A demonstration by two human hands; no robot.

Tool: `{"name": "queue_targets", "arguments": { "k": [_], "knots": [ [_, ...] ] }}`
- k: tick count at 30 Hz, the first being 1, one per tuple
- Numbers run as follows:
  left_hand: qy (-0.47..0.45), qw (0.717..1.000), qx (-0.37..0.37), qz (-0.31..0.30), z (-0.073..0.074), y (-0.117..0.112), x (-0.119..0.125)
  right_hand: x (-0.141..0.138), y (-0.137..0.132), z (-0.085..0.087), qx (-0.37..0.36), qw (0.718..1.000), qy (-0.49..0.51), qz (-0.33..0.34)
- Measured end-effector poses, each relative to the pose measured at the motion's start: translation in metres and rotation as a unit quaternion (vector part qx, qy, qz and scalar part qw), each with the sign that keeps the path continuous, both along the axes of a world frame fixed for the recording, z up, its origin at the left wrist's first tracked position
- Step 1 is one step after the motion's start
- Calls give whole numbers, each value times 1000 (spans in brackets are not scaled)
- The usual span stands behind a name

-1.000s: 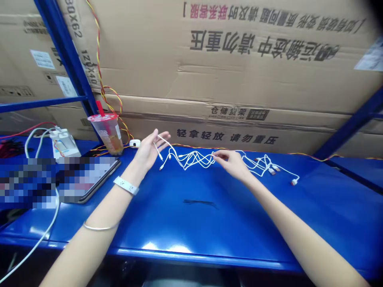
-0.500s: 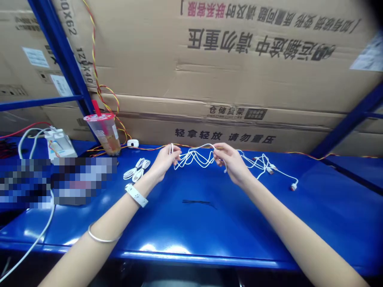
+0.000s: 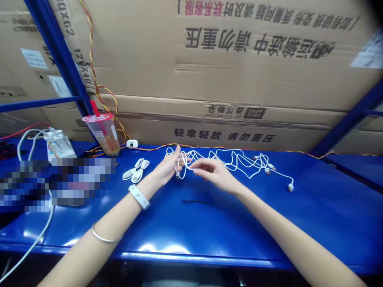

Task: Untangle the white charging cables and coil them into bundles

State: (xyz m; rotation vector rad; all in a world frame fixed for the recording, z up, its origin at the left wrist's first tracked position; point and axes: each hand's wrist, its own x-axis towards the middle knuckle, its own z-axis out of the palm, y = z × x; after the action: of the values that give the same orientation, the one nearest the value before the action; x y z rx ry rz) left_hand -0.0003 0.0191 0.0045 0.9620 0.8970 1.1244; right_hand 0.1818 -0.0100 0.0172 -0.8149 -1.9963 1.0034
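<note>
A white USB cable (image 3: 183,169) hangs in loops around the stretched fingers of my left hand (image 3: 165,168), whose thumb points up and which holds the coil just above the shelf. My right hand (image 3: 213,170) pinches a strand of that cable between thumb and fingertips, just right of the loops. More white cable (image 3: 236,161) spreads tangled behind and to the right, with several plugs (image 3: 291,186) at its far end. Left of my left hand lie bundled white cables (image 3: 137,170) with dark ties. Thin black ties (image 3: 196,201) lie in front of my hands.
A drink cup (image 3: 103,133) with a red straw stands at the back left by a white earphone case (image 3: 132,143). Further left is a white power strip (image 3: 60,145). Cardboard boxes (image 3: 143,71) wall off the back of the blue shelf (image 3: 239,231). A twisted red-yellow wire (image 3: 155,148) runs along it.
My right hand has moved left and down toward my left hand, bringing the strand along. The left hand's fingers have straightened, thumb raised, and more cable now loops around them.
</note>
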Motion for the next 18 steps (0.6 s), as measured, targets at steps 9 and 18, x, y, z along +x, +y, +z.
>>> {"name": "queue_targets", "arguments": {
  "k": [9,18],
  "knots": [
    [-32,995,35,84,-6,-5,8,-10,-7,-9,146,975,-163,33],
    [-256,959,53,109,17,11,-24,32,31,-10,42,985,-161,-54]
  ]
}}
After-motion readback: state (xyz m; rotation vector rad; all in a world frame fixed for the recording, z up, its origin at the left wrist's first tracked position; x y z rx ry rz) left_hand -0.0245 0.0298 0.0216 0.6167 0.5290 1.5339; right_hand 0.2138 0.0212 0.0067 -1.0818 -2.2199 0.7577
